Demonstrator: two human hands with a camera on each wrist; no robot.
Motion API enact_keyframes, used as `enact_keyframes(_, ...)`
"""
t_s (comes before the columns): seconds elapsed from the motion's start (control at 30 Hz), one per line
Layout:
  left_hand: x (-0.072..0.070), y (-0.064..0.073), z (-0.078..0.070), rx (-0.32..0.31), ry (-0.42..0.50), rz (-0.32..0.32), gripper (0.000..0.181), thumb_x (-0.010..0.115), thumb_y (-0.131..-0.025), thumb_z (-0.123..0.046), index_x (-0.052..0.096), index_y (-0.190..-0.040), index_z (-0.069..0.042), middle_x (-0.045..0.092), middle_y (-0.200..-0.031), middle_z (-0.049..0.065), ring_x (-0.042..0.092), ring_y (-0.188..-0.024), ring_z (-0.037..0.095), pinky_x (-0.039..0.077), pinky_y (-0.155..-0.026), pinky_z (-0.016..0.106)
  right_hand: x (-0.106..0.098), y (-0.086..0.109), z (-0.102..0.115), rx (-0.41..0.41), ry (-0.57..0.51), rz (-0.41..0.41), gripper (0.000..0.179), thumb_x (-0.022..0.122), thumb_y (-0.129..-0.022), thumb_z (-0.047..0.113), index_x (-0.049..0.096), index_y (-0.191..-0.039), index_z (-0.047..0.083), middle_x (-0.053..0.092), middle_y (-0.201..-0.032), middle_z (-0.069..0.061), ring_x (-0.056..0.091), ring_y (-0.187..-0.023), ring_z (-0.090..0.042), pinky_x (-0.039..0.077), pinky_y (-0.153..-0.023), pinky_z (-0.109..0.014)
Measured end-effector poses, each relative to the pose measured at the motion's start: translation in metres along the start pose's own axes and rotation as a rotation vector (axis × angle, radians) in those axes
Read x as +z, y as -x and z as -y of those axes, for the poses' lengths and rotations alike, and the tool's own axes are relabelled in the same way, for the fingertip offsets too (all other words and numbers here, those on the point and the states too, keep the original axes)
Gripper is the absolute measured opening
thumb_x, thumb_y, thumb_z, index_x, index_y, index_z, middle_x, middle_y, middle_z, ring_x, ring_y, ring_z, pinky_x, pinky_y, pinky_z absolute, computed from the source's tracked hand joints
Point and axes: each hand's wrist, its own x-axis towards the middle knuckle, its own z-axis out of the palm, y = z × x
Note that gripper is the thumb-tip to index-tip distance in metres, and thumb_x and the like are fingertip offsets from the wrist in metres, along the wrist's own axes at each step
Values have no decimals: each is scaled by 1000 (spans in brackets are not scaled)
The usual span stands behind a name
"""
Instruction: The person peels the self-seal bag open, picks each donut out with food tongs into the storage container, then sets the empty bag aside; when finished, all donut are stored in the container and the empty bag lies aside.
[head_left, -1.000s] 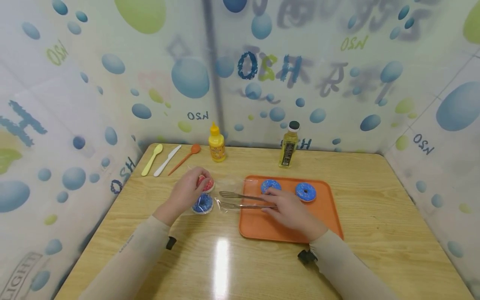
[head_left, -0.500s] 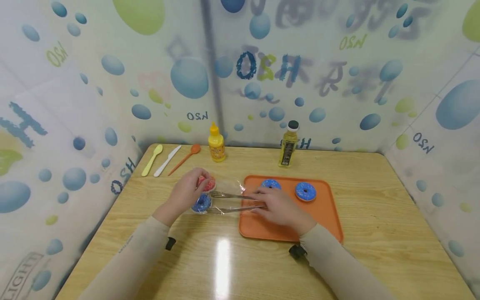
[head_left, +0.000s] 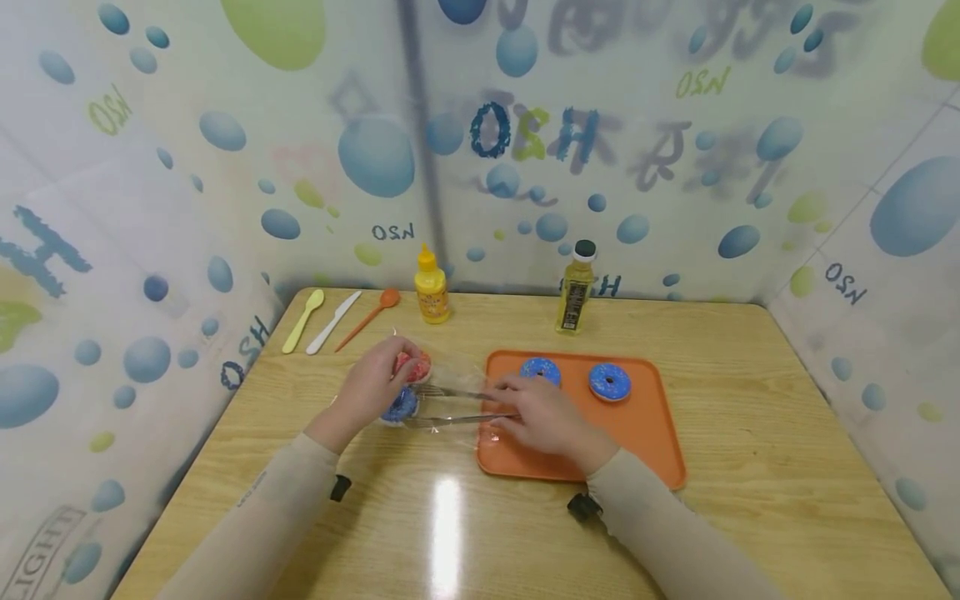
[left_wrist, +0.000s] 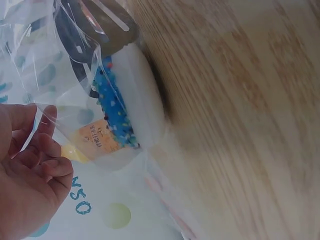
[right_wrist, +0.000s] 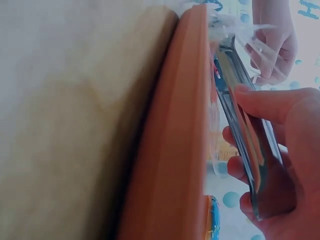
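Note:
My left hand (head_left: 366,385) pinches the upper edge of a clear plastic bag (left_wrist: 60,82), lifting it off the donuts. Under the film are a pink-red sprinkled donut (head_left: 417,367) and a blue sprinkled donut (head_left: 400,405) on the table, both partly covered by the left hand in the head view. My right hand (head_left: 543,414) grips metal tongs (right_wrist: 242,115) between thumb and fingers, arms spread apart. The tongs' slotted tip (left_wrist: 107,32) shows right at the blue donut, behind the film, in the left wrist view.
An orange tray (head_left: 637,442) under the right hand carries two blue donuts (head_left: 610,382). Behind stand a yellow squeeze bottle (head_left: 432,296) and an oil bottle (head_left: 575,296). A yellow spoon (head_left: 303,321), white knife (head_left: 333,322) and orange spoon (head_left: 367,319) lie at the back left.
My right hand has moved left with the tongs, bringing their tips from beside the bag to the donuts. The left hand has stayed in place, holding the bag.

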Motion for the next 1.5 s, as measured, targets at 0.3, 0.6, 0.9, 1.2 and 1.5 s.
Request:
enact_keyframes(0.3,1,5,7,-10,18,-24,6,62,-104,-17,63,-107,-11,64,-97,6,53,-77,19,44,-68,36,-2,16,2,-46,15,-90,41,75,-96,32,69,-135,23,66,-119,5,60,-86,-11,48,-79,-36)
enact_keyframes(0.6,4,8,9,-70,15,12,8,61,-105,-21,64,-106,-14,65,-99,4,57,-83,19,48,-73,38,-6,43,-2,-13,-1,-148,42,79,-93,30,71,-131,17,67,-121,1,63,-92,-14,52,-80,-38)
enact_keyframes(0.9,6,4,8,-52,-2,15,8,61,-105,-22,64,-106,-14,68,-105,4,61,-91,20,52,-80,43,-20,71,-13,13,60,-227,45,83,-88,31,72,-131,21,69,-114,4,65,-97,-13,50,-78,-37)
enact_keyframes(1.2,3,4,7,-60,0,15,9,61,-105,-20,65,-108,-13,69,-108,7,62,-94,22,52,-82,45,-32,97,-27,24,79,-247,46,83,-88,31,71,-131,21,69,-117,3,66,-97,-15,53,-80,-41)
enact_keyframes(1.5,2,3,8,-63,-5,21,9,61,-105,-20,65,-108,-12,69,-109,7,62,-96,23,52,-84,47,-46,130,-41,27,104,-283,51,88,-82,23,72,-130,17,69,-116,0,65,-94,-16,54,-78,-43)
